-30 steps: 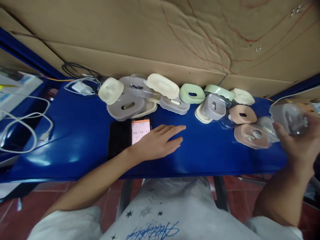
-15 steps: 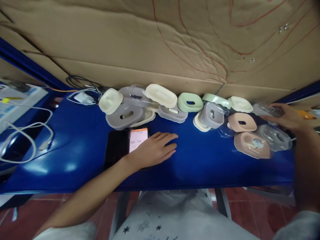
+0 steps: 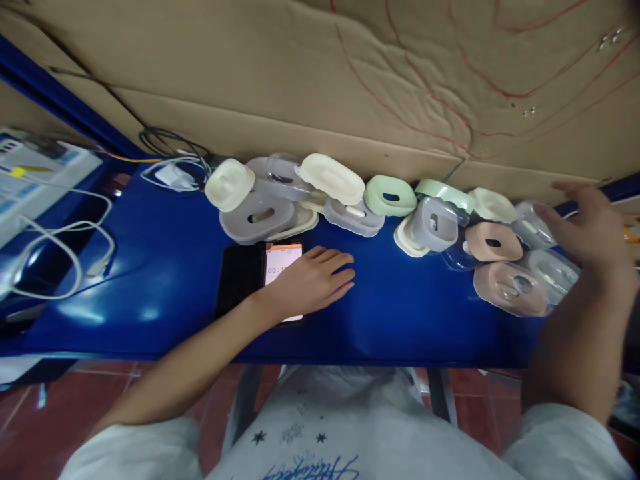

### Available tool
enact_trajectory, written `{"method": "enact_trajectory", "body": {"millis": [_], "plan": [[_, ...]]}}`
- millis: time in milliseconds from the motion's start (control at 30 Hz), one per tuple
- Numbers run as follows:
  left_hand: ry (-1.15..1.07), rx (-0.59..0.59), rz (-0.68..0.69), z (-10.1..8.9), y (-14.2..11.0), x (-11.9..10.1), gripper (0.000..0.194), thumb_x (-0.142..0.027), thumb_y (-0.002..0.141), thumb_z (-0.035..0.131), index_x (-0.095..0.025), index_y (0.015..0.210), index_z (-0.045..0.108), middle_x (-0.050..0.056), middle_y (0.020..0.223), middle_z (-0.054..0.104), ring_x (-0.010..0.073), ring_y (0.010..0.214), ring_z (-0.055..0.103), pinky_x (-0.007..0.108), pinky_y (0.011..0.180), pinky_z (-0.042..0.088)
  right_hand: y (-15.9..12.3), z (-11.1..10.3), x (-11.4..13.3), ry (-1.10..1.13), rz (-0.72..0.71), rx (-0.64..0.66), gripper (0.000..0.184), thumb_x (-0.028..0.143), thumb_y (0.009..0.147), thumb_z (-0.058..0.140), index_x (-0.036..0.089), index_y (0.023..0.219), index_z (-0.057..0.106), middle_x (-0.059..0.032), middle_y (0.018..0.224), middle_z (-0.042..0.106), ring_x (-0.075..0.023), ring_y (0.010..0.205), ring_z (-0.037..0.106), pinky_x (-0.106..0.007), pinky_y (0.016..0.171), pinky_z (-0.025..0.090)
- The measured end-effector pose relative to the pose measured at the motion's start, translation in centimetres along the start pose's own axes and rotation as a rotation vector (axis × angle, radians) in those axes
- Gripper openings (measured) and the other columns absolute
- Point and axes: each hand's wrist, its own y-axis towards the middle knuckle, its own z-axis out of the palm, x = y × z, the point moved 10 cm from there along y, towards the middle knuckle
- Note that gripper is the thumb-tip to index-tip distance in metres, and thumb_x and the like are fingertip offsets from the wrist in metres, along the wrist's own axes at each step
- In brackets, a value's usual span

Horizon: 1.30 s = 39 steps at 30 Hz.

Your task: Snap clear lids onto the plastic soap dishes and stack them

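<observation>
My left hand point(image 3: 320, 277) lies palm down on the blue table, fingers spread, its wrist over the edge of a phone point(image 3: 283, 261) that shows a timer. My right hand point(image 3: 585, 223) is raised at the far right, open and slightly blurred, with nothing seen in it. Nearest to it is a clear plastic container point(image 3: 533, 225). Beside that lie a peach box with an oval slot point(image 3: 493, 241), a second peach piece point(image 3: 510, 290) and another clear piece point(image 3: 553, 273). A green slotted box point(image 3: 390, 196) and a grey box point(image 3: 435, 225) stand mid-row.
Cream lids point(image 3: 333, 179) and grey slotted pieces point(image 3: 257, 219) lie along the cardboard wall point(image 3: 225, 73). A dark flat object point(image 3: 241, 280) lies left of the phone. White cables point(image 3: 75, 253) and a charger point(image 3: 176, 177) are at the left. The table's front edge point(image 3: 380, 363) is near my lap.
My right hand has come up off the clear container at the far right and opened. My left hand stays in place on the table. The view has shifted slightly.
</observation>
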Motion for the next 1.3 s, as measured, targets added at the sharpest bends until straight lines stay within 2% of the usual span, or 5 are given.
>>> {"method": "enact_trajectory", "body": {"millis": [200, 467, 733, 1133, 1300], "plan": [[0.056, -0.011, -0.149, -0.3, -0.1, 1.9, 0.028, -0.026, 0.113, 0.056, -0.014, 0.132, 0.072, 0.016, 0.143, 0.071, 0.0338, 0.123, 0.072, 0.049, 0.098, 0.058, -11.8, 0.4, 20.0, 0.413, -0.653, 0.060, 0.036, 0.038, 0.106, 0.065, 0.021, 0.138, 0.071, -0.0157, 0.144, 0.073, -0.0373, 0.135, 0.068, -0.058, 0.114, 0.050], [0.078, -0.109, -0.378, -1.5, -0.6, 5.0, 0.040, -0.029, 0.111, 0.057, -0.016, 0.148, 0.063, 0.018, 0.152, 0.067, 0.0364, 0.132, 0.069, 0.054, 0.108, 0.058, -15.4, 3.8, 28.3, 0.463, -0.827, 0.181, 0.060, 0.033, 0.113, 0.049, 0.020, 0.171, 0.041, -0.0165, 0.164, 0.058, -0.0356, 0.150, 0.056, -0.060, 0.127, 0.036], [0.052, 0.043, -0.349, 0.2, -0.6, 4.5, 0.044, -0.028, 0.110, 0.058, -0.013, 0.151, 0.061, 0.022, 0.157, 0.060, 0.0397, 0.139, 0.064, 0.057, 0.113, 0.055, -11.3, 6.9, 30.8, 0.555, -0.634, 0.261, 0.035, 0.040, 0.113, 0.055, 0.022, 0.127, 0.080, -0.0117, 0.117, 0.080, -0.0340, 0.115, 0.070, -0.053, 0.103, 0.048], [0.055, 0.081, -0.316, 0.4, -0.7, 4.0, 0.041, -0.029, 0.111, 0.056, -0.014, 0.149, 0.063, 0.018, 0.141, 0.070, 0.0376, 0.125, 0.069, 0.057, 0.112, 0.052, -8.0, 2.8, 28.2, 0.829, -0.541, 0.171, 0.043, 0.052, 0.114, 0.052, 0.021, 0.117, 0.082, -0.0087, 0.107, 0.079, -0.0277, 0.102, 0.074, -0.044, 0.092, 0.058], [0.074, 0.121, -0.338, 0.7, -0.8, 4.0, 0.050, -0.031, 0.111, 0.057, -0.013, 0.157, 0.057, 0.024, 0.164, 0.052, 0.0426, 0.148, 0.054, 0.060, 0.120, 0.046, -8.1, 0.3, 25.6, 0.976, -0.461, 0.136, 0.029, 0.050, 0.109, 0.065, 0.028, 0.103, 0.082, -0.0033, 0.092, 0.078, -0.0217, 0.084, 0.072, -0.037, 0.074, 0.057]]}}
